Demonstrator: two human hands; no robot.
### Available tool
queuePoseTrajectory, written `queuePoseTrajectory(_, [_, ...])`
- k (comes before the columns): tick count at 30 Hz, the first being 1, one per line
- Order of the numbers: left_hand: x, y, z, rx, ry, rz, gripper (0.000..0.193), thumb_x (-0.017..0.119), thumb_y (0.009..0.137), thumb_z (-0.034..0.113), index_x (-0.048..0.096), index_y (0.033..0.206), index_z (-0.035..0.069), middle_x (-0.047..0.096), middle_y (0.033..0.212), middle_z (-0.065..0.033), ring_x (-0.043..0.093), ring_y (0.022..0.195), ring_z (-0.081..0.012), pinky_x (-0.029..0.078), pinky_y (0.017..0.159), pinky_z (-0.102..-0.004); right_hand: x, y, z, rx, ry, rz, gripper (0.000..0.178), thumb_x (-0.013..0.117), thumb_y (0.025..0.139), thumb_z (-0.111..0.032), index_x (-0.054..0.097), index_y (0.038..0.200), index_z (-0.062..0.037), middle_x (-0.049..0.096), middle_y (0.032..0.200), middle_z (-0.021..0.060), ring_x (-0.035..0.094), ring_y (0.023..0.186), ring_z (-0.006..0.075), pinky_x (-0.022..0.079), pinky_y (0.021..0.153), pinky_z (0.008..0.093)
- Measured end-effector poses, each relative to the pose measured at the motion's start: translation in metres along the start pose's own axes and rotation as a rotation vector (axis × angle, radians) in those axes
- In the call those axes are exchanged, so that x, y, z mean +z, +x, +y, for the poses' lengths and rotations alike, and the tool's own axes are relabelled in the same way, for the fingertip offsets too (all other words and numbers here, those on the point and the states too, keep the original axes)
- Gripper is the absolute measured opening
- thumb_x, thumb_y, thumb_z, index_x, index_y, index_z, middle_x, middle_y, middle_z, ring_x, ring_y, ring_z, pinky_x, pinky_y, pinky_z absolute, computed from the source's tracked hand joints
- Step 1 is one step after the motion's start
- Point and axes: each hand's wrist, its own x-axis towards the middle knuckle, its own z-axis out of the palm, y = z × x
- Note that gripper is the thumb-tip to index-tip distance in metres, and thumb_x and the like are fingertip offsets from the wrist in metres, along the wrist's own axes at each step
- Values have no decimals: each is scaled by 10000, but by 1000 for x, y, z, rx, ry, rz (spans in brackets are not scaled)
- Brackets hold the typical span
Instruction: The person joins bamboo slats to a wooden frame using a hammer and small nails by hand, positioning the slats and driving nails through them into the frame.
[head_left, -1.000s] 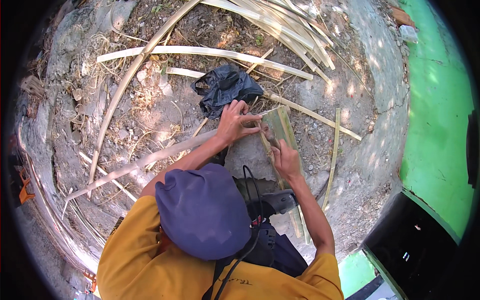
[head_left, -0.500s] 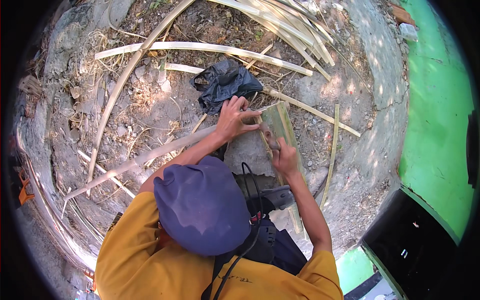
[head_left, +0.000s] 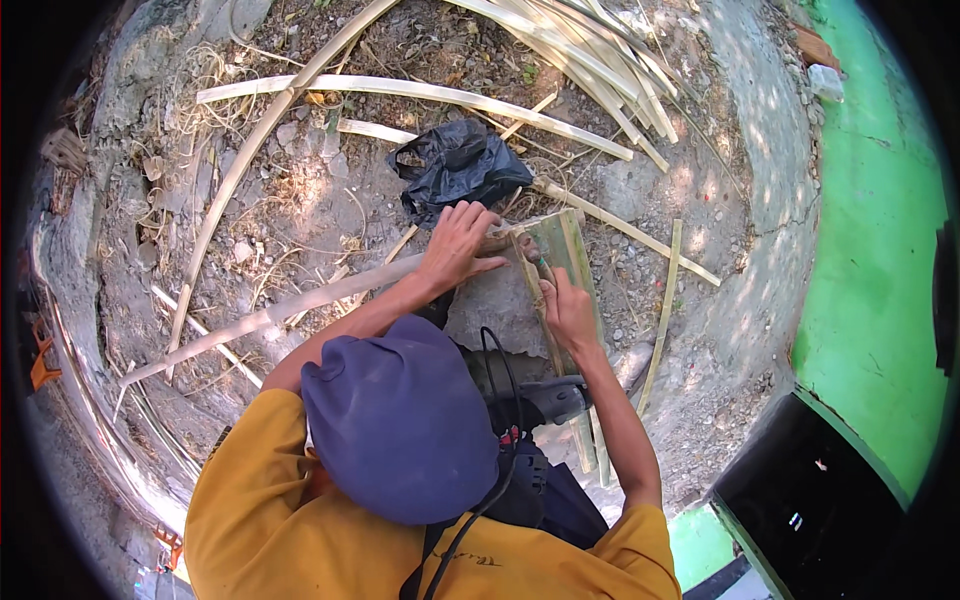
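Observation:
My left hand (head_left: 456,248) is closed around the upper end of a long wooden pole (head_left: 270,318), with its thumb and fingers on either side. The pole runs down to the left under my forearm. Its tip meets the near side of a narrow wooden board (head_left: 548,240) with pale strips along its edges. My right hand (head_left: 570,312) grips the short handle of what looks like a hammer (head_left: 531,252). The tool's dark head lies over the board's left edge, close to the pole tip. A crumpled black plastic bag (head_left: 462,168) is just beyond my left hand.
Long pale split strips (head_left: 420,92) lie across the stony ground, with several more bundled (head_left: 590,60) at the far side. One short strip (head_left: 662,310) lies right of the board. A green wall (head_left: 870,250) stands at the right. A black cable (head_left: 512,370) hangs near my lap.
My left hand has drawn back slightly left from the board and its fingers have closed over the pole end. The hammer's head has moved up and left toward the pole tip.

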Motion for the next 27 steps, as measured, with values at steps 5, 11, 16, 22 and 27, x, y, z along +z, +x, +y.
queuePoseTrajectory(5, [-2,-16,-12,-6,-91,-69,300,777,911,254,586,1028,55,537,971,-101,536,962,-302,431,846,-423,-13,-18,-11,-249,210,184,175,558,1073,-238,552,1082,-63,646,729,231,661,668,470,489,568,540])
queuePoseTrajectory(11, [6,-4,-15,-22,-163,-40,240,783,905,178,589,925,38,542,932,-105,537,916,-309,432,828,-420,1,13,17,-52,-118,-31,178,603,1042,-232,569,1029,-58,652,735,197,670,658,447,502,565,518])
queuePoseTrajectory(16, [-3,-14,-13,-20,-174,19,221,826,864,142,626,851,50,576,888,-75,558,869,-291,428,797,-411,-12,-9,-2,-356,271,324,192,638,1021,-237,574,1029,-56,660,743,212,669,664,464,508,566,527])
queuePoseTrajectory(22, [8,-11,-13,10,-214,31,215,838,856,136,638,857,56,574,876,-69,562,864,-278,425,778,-402,-3,8,3,24,-163,-49,242,617,1044,-266,504,1016,-54,644,680,260,661,649,498,477,550,575])
queuePoseTrajectory(27, [0,-15,-13,-16,-176,38,221,840,854,135,633,848,56,573,875,-71,559,858,-278,422,773,-402,-19,-9,-18,-242,169,181,229,575,1066,-270,502,1027,-56,652,700,256,659,648,482,489,563,583])
